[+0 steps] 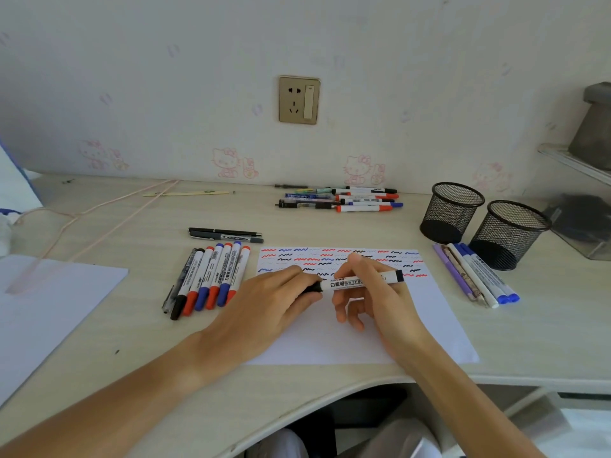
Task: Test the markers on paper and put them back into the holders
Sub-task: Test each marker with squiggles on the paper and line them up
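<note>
On the paper (347, 328), both hands, left (264, 302), right (377, 292), gripping one marker (360, 281), two mesh holders (451, 211) beside.

The table (330, 223) is pale beige with a faint wood grain. On it the white paper (363, 338) carries rows of red, blue and black squiggles along its 12 o'clock edge. The marker (358, 281) over it has a white barrel with black lettering and black ends. At 9 o'clock a row of markers (211, 279) has white barrels with red, blue and black caps. At 2 o'clock the two holders (482, 223) are black mesh; beside them lie lilac, white and blue-capped pens (476, 276). The wall (165, 77) is off-white with pink cartoon cats; the socket (299, 100) is gold.
</note>
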